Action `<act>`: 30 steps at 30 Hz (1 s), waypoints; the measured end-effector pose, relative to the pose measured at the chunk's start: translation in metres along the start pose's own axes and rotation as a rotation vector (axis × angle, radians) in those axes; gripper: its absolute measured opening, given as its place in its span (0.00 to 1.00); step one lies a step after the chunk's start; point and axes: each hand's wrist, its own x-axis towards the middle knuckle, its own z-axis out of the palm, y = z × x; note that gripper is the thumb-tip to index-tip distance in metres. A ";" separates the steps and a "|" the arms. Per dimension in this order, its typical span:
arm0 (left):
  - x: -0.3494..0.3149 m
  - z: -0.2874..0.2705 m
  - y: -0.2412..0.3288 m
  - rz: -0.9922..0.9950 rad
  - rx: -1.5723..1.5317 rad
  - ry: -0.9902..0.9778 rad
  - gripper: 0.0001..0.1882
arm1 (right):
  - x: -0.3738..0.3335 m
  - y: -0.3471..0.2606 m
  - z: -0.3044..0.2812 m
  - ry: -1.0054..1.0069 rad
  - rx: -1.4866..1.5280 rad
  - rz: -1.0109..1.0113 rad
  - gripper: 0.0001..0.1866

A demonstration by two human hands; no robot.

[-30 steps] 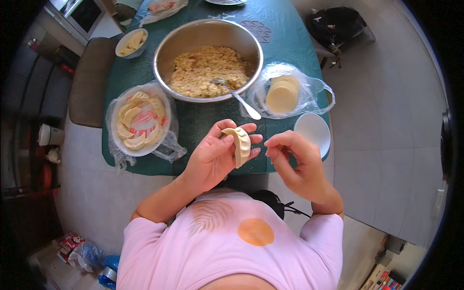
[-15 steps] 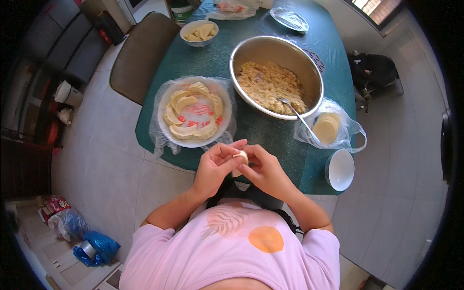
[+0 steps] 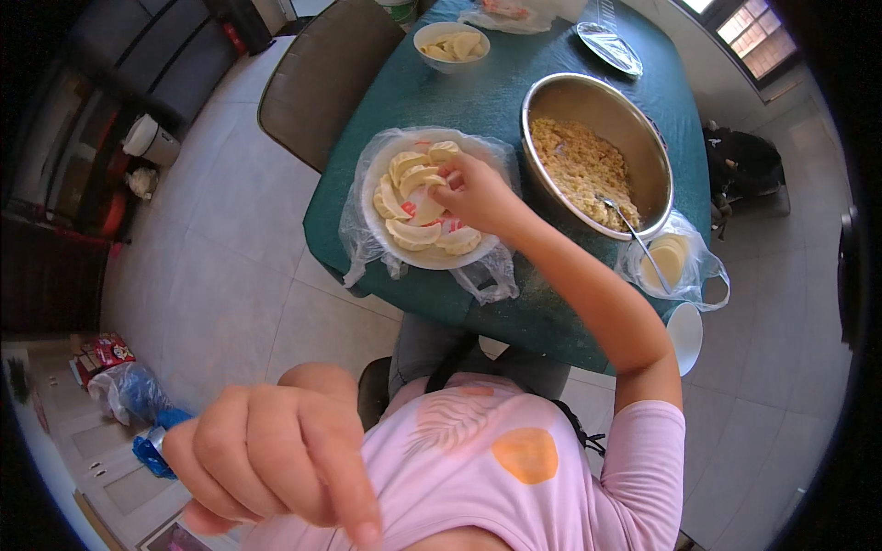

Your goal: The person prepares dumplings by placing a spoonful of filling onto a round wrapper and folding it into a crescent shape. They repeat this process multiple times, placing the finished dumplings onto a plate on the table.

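Observation:
My right hand (image 3: pixel 476 191) reaches over a white dish (image 3: pixel 376 227) lined with clear plastic. Several crescent-shaped dumplings (image 3: pixel 412 232) lie around the inside of it. The fingertips are pinched together at a pale dumpling near the middle; the hand hides most of it. Close up at the lower left is my raised left hand (image 3: pixel 266 450), its fingers curled in and one finger pointing down. Nothing shows in it, though its palm is turned away.
Right of the dish stands a large steel bowl (image 3: pixel 530 138) of chopped filling with a spoon (image 3: pixel 634 234). Round wrappers (image 3: pixel 668 259) sit in a plastic bag beside a white bowl (image 3: pixel 684 338). Behind are a bowl of dumplings (image 3: pixel 455 46), a covered plate (image 3: pixel 610 50) and a chair (image 3: pixel 317 78).
Both hands were together on a dumpling at the table's near edge. My right hand has moved forward to the dish; my left has let go and risen toward the camera. The view has shifted.

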 end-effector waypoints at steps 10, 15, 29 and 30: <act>0.047 0.026 0.011 -0.563 1.727 -0.630 0.09 | 0.042 -0.019 0.007 -0.362 -1.286 -0.511 0.14; 0.047 0.030 0.002 -0.280 1.671 -0.674 0.05 | 0.037 -0.018 0.015 -0.390 -1.251 -0.473 0.14; 0.051 0.037 -0.027 -0.234 1.571 -0.747 0.07 | -0.033 -0.022 -0.021 -0.079 -0.940 -0.548 0.16; 0.050 0.033 -0.036 -0.224 1.533 -0.767 0.06 | -0.057 -0.028 -0.041 -0.051 -0.906 -0.490 0.16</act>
